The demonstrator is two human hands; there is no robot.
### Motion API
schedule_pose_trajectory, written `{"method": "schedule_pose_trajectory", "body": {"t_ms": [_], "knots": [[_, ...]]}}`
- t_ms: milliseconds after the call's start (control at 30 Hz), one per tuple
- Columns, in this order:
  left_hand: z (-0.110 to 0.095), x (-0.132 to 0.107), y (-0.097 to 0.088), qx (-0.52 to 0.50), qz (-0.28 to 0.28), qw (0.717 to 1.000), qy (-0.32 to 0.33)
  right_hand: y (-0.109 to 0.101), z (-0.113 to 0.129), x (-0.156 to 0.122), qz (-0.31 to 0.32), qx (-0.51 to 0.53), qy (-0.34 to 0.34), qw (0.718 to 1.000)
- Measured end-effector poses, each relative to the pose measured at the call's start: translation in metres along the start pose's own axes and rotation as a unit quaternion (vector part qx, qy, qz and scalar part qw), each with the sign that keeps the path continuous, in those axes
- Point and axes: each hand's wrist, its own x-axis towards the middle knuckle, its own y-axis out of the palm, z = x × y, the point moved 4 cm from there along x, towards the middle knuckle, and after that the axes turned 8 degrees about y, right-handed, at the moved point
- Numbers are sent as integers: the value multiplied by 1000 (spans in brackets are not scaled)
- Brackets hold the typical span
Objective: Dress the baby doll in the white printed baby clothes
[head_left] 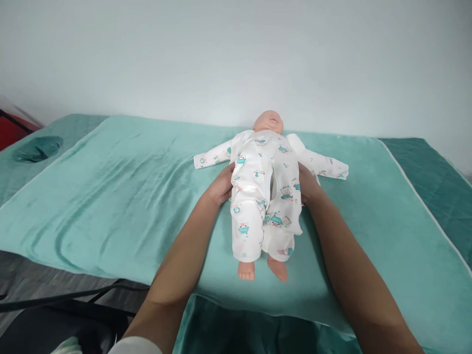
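Observation:
A baby doll (269,121) lies on its back, head toward the wall and bare feet toward me. It wears white printed baby clothes (254,167), with long sleeves spread to both sides and trouser legs reaching the ankles. A slit gapes in the cloth between the legs. My left hand (222,185) is closed at the doll's left-of-picture side, near the waist, its fingertips hidden behind the cloth. On the opposite side my right hand (308,184) grips at about the same height, most of its fingers also out of sight behind the fabric.
The doll rests on a light green sheet (147,196) over a padded bed with a face hole (39,148) at the left end. A white wall (221,59) runs behind. At lower left stands a black chair (59,327); something red (13,130) shows beyond the bed.

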Motion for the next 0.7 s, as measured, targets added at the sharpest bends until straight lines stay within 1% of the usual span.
{"method": "schedule_pose_trajectory", "body": {"t_ms": [133, 233, 400, 567, 633, 700], "knots": [[2, 0, -1, 6, 3, 1000, 4, 2, 8, -5, -25, -21, -7, 999], [2, 1, -1, 19, 8, 1000, 18, 1, 10, -5, -47, -53, -2, 997], [2, 0, 2, 33, 48, 998, 34, -4, 10, -4, -74, -56, -5, 996], [3, -2, -3, 36, 3, 999, 12, -4, 9, -1, -49, -67, 2, 997], [2, -2, -3, 25, -5, 1000, 2, -3, 6, 1, -34, -53, 18, 998], [2, -2, -2, 12, -3, 1000, -13, -4, 1, 2, -37, -32, 40, 998]]}}
